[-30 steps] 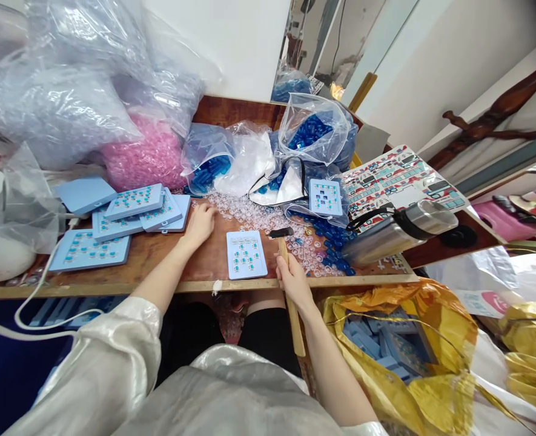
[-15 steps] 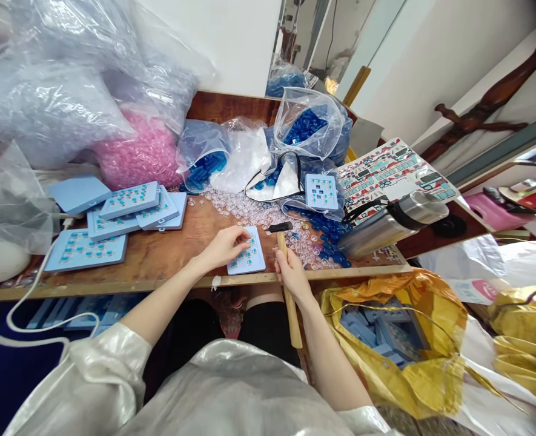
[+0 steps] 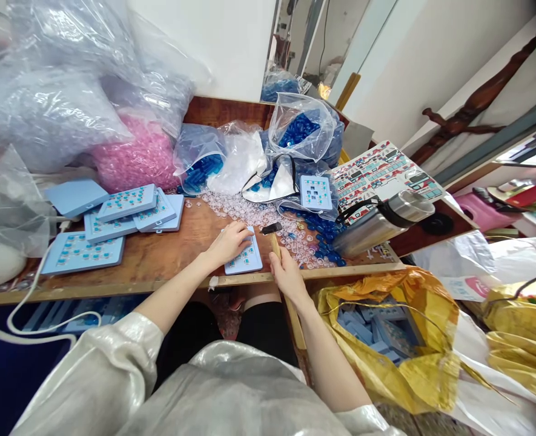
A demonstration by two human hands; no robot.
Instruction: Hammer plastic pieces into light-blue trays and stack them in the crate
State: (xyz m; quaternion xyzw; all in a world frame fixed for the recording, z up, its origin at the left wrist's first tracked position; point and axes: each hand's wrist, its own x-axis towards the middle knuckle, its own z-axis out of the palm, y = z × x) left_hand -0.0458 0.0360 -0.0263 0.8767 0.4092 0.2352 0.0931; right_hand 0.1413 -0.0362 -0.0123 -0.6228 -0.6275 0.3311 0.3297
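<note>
A light-blue panel (image 3: 244, 261) dotted with small teal pieces lies flat at the bench's front edge. My left hand (image 3: 228, 245) rests over its upper left part, fingers bent and drawn together at the surface; whatever is between the fingertips is hidden. Just right of the panel, my right hand (image 3: 287, 275) is wrapped round the wooden handle of a hammer (image 3: 275, 243). The hammer's black head is raised near the panel's upper right corner, and the handle runs down past the bench edge.
Similar panels (image 3: 83, 249) are stacked at left. Clear beads (image 3: 235, 207) and blue beads (image 3: 324, 233) spread behind the hammer. A steel flask (image 3: 374, 227) leans at right. Bags of beads (image 3: 134, 151) line the back. A yellow sack (image 3: 435, 369) holds more panels.
My left hand has flattened and shifted slightly left over the panel. My right hand's hold on the hammer has tilted, its head moving a little left. The whole view has turned slightly.
</note>
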